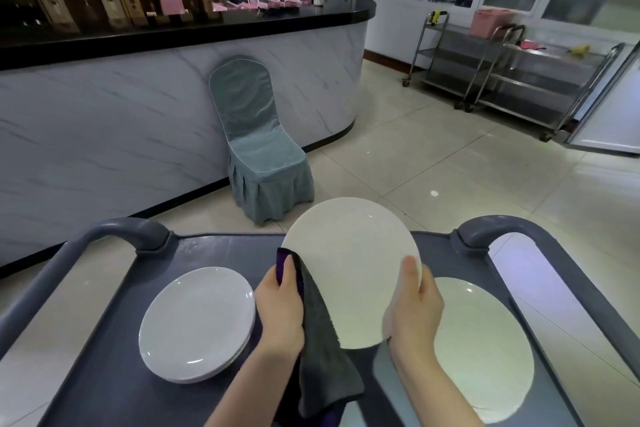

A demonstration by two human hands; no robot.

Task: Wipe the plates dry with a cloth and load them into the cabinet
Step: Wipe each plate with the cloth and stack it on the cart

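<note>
I hold a white plate (349,263) tilted up above a grey cart tray (114,374). My right hand (414,312) grips its lower right rim, thumb on the face. My left hand (280,315) presses a dark grey and purple cloth (320,354) against the plate's left edge, and the cloth hangs down below. A short stack of white plates (197,322) lies on the tray to the left. Another white plate (481,350) lies on the tray to the right, partly hidden by my right hand.
The cart has curved grey handles (128,229) at both far corners. A chair with a teal cover (256,146) stands on the tiled floor against a marble-fronted counter (121,128). Steel trolleys (502,80) stand at the back right beside a white door panel (609,107).
</note>
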